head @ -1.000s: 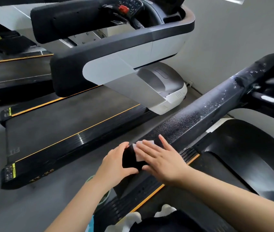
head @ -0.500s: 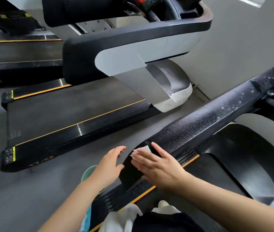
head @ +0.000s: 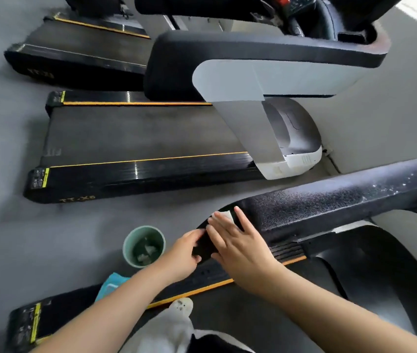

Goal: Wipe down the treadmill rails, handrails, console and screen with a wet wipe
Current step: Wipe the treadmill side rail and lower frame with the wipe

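My flat right hand (head: 238,240) presses the wet wipe (head: 224,215) onto the handrail (head: 329,200) end my left hand (head: 185,253) grips; unpinched, it may slide off the rounded tip.

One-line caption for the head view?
Right hand presses a wet wipe flat on the handrail's end; left hand grips it.

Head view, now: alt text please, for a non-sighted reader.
Right hand presses a white wipe flat on the near end of a black treadmill handrail; left hand holds that end. A green cup stands on the floor.
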A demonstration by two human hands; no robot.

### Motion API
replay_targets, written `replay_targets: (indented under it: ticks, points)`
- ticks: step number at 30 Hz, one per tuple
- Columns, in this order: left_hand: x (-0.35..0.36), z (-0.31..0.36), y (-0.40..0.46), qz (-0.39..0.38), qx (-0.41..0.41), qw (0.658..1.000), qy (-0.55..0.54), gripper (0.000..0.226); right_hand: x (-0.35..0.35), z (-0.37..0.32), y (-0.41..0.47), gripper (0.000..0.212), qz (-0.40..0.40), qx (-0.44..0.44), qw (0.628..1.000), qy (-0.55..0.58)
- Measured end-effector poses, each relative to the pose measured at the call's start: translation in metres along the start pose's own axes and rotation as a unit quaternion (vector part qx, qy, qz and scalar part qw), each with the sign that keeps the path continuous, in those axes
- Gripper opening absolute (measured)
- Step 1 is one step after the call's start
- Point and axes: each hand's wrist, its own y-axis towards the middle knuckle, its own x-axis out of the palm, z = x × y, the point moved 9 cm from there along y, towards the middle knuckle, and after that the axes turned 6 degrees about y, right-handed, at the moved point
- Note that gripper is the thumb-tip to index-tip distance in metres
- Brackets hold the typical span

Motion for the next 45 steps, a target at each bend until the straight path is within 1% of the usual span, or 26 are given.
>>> replay_targets:
  ticks: [4,7,9,12,14,17,19,20,22,23,24,26,27,29,30,31,32,34,35,36,37,39,40,43,45]
  points:
    - [0.008,0.003,-0.005,0.02,-0.007,0.999,-0.031,0.067,-0.012,0.013,-0.013,0.055,0.018,-0.007,1.0,-0.021]
    - [0.016,0.003,-0.007,0.013,-0.021,0.999,-0.04,0.069,-0.017,0.02,-0.023,0.049,0.036,-0.002,0.999,-0.019]
    - [0.016,0.002,-0.007,0.014,-0.025,0.998,-0.049,0.069,-0.025,0.029,-0.027,0.049,0.044,0.035,0.998,-0.005]
    - [0.012,-0.002,-0.004,0.015,-0.022,0.998,-0.058,0.067,-0.026,0.044,-0.029,0.058,0.027,0.112,0.993,0.008]
    - [0.01,-0.006,-0.001,0.014,-0.017,0.997,-0.073,0.065,-0.023,0.046,-0.027,0.061,0.017,0.132,0.991,0.011]
    - [0.007,-0.013,0.006,0.008,-0.01,0.994,-0.112,0.061,-0.012,0.036,-0.015,0.061,0.0,0.125,0.992,0.002]
    - [0.003,-0.018,0.014,0.006,-0.008,0.991,-0.132,0.059,-0.007,0.023,0.0,0.059,-0.003,0.111,0.994,-0.026]
    - [0.0,-0.021,0.018,0.009,-0.009,0.991,-0.134,0.058,-0.003,0.014,0.008,0.062,-0.025,0.104,0.993,-0.04]
    - [-0.007,-0.031,0.027,0.01,-0.014,0.992,-0.125,0.055,0.02,-0.012,0.017,0.069,-0.126,0.05,0.986,-0.095]
    - [-0.009,-0.036,0.031,0.005,-0.014,0.993,-0.118,0.055,0.036,-0.025,0.017,0.068,-0.185,0.014,0.974,-0.127]
    - [-0.011,-0.041,0.034,-0.005,-0.013,0.994,-0.105,0.054,0.047,-0.035,0.016,0.067,-0.228,-0.008,0.962,-0.149]
    - [-0.012,-0.048,0.04,-0.037,-0.01,0.996,-0.076,0.057,0.054,-0.043,0.01,0.066,-0.265,-0.022,0.949,-0.169]
    - [-0.01,-0.052,0.042,-0.058,-0.01,0.996,-0.067,0.058,0.052,-0.042,0.004,0.065,-0.277,-0.019,0.945,-0.175]
    - [-0.006,-0.058,0.045,-0.1,-0.01,0.993,-0.055,0.061,0.037,-0.031,-0.004,0.064,-0.261,0.004,0.949,-0.177]
    - [-0.003,-0.061,0.045,-0.119,-0.011,0.992,-0.047,0.063,0.028,-0.021,-0.005,0.067,-0.243,0.032,0.95,-0.192]
    - [0.0,-0.064,0.045,-0.136,-0.012,0.99,-0.039,0.064,0.021,-0.009,-0.006,0.07,-0.242,0.077,0.948,-0.19]
    - [0.003,-0.066,0.045,-0.148,-0.009,0.988,-0.036,0.065,0.018,-0.002,-0.005,0.072,-0.239,0.11,0.952,-0.155]
    - [0.007,-0.07,0.044,-0.164,-0.012,0.985,-0.056,0.066,0.019,0.0,0.006,0.075,-0.25,0.147,0.95,-0.12]
    - [0.009,-0.071,0.043,-0.169,-0.018,0.983,-0.073,0.066,0.025,-0.004,0.012,0.076,-0.253,0.147,0.948,-0.125]
    - [0.008,-0.07,0.043,-0.169,-0.022,0.981,-0.093,0.066,0.033,-0.013,0.022,0.075,-0.25,0.124,0.95,-0.138]
    - [0.008,-0.07,0.044,-0.169,-0.025,0.979,-0.11,0.067,0.046,-0.026,0.03,0.073,-0.269,0.098,0.947,-0.144]
    - [0.008,-0.07,0.047,-0.172,-0.024,0.976,-0.134,0.066,0.074,-0.047,0.034,0.068,-0.331,0.068,0.934,-0.114]
    - [0.008,-0.07,0.048,-0.175,-0.024,0.974,-0.141,0.066,0.08,-0.055,0.033,0.066,-0.341,0.053,0.932,-0.108]
    - [0.008,-0.077,0.051,-0.182,-0.036,0.97,-0.159,0.071,0.077,-0.058,0.015,0.064,-0.348,0.024,0.929,-0.122]
    - [0.008,-0.079,0.052,-0.185,-0.031,0.968,-0.164,0.073,0.067,-0.05,-0.001,0.066,-0.353,0.038,0.923,-0.148]
